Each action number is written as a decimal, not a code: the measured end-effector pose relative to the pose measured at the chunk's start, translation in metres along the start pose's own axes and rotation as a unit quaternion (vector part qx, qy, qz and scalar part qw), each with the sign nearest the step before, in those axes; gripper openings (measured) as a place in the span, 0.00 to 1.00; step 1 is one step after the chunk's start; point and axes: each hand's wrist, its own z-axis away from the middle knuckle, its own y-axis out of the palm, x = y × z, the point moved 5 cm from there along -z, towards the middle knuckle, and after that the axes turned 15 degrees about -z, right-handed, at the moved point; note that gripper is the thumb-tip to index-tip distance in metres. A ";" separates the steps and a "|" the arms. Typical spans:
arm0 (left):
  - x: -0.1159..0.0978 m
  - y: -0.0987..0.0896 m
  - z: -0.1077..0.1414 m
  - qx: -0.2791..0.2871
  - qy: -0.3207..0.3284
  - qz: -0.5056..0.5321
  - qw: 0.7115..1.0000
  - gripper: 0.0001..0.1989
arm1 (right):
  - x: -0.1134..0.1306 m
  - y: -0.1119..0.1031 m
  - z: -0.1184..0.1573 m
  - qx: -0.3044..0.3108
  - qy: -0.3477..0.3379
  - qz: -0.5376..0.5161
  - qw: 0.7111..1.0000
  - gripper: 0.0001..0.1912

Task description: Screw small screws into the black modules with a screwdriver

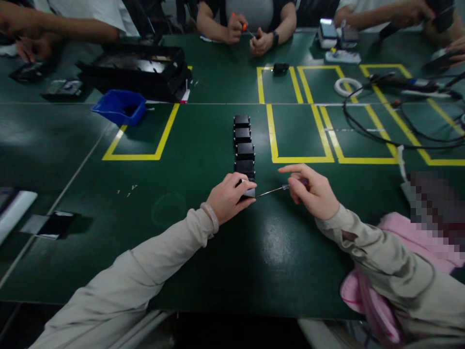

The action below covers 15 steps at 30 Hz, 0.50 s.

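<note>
Our left hand (pixel 230 198) steadies a small black block (pixel 248 192) while our right hand (pixel 313 190) holds a screwdriver (pixel 285 187) to its side.

Our left fingers close around the block, which sits on the green worktop (pixel 214 271) at the near end of a row of similar black blocks (pixel 244 150). Our right hand grips the screwdriver by its handle, index finger stretched out, and the thin shaft slants down to the block's near right corner; we cannot tell whether the tip touches. The row runs away from us, between a blue bin (pixel 121 106) on the left and yellow tape outlines (pixel 303 160) on the right. Across from us, a person's hands (pixel 249 36) hold an orange-handled tool.
</note>
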 end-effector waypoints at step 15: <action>0.002 0.000 0.001 -0.001 0.000 0.005 1.000 0.14 | -0.021 0.002 0.000 -0.005 0.101 -0.142 0.985 0.14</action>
